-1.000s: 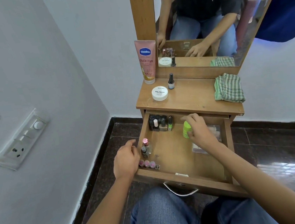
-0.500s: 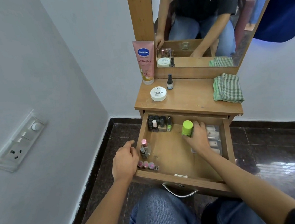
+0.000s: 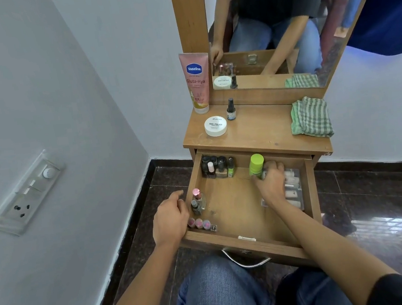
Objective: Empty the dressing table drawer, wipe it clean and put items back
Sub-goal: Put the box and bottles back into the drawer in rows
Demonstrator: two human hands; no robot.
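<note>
The drawer (image 3: 233, 206) is seen pulled out above the knees, and it is far from emptied. At its front left corner a row of small pink pots (image 3: 199, 224) is left inside. The drawer's left wall is held by the left hand (image 3: 170, 221), its fingers curled at the edge, and two small bottles (image 3: 197, 203) stand just inside that wall. Further in, the lower body of a green-capped bottle (image 3: 256, 164) is gripped by the right hand (image 3: 271, 182), above a clear packet of pale items (image 3: 293, 188) lying against the right wall. The bottle is upright near the back of the drawer. A cluster of nail polish bottles (image 3: 218, 168) fills the back left corner.

On the counter (image 3: 262, 130) only a white jar (image 3: 215, 125), a small dark bottle (image 3: 230, 110) and a pink tube (image 3: 196, 82) are set out. The striped cloth (image 3: 311, 117) lies folded at the right edge.

The emptying is judged barely begun. The wiping and the putting back are not yet started.
</note>
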